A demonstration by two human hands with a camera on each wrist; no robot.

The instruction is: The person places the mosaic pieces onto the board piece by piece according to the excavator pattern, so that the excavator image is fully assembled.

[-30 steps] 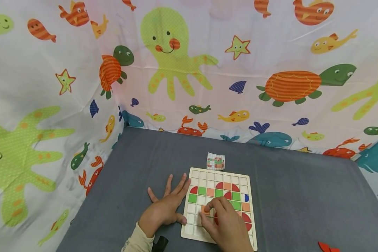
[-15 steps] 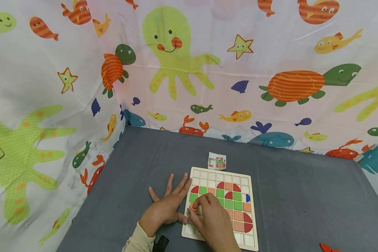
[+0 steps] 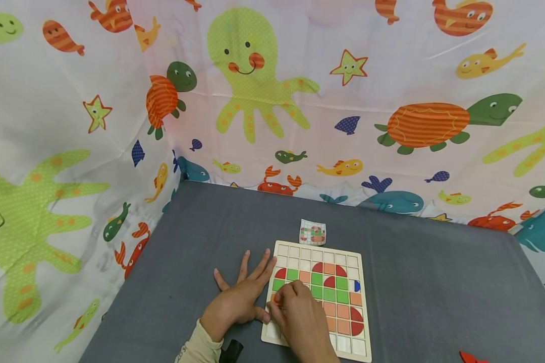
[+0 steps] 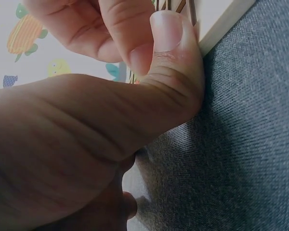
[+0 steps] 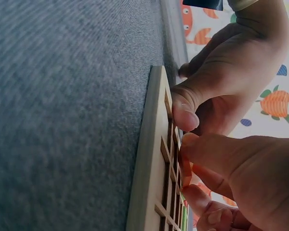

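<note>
A wooden grid board (image 3: pixel 367 322) lies on the grey cloth, its cells partly filled with green and orange squares, red quarter-rounds and one blue piece. My left hand (image 3: pixel 238 300) rests flat with fingers spread, thumb and fingertips at the board's left edge. Over the board's left side, my right hand (image 3: pixel 302 320) pinches an orange square tile (image 5: pixel 185 171) between thumb and fingers, right at the left column below a green square (image 3: pixel 278 284). Much of the tile is hidden by the fingers. In the left wrist view, the left thumb (image 4: pixel 168 38) presses against the board's side.
A small printed pattern card (image 3: pixel 313 232) lies just beyond the board's far edge. Red pieces (image 3: pixel 472 357) lie at the lower right of the grey table (image 3: pixel 436 282). A curtain with sea animals (image 3: pixel 272 60) hangs behind and on the left.
My right hand has carried the orange tile leftward from the board's middle to its left column, lately shifting only slightly. The left hand has stayed at the edge.
</note>
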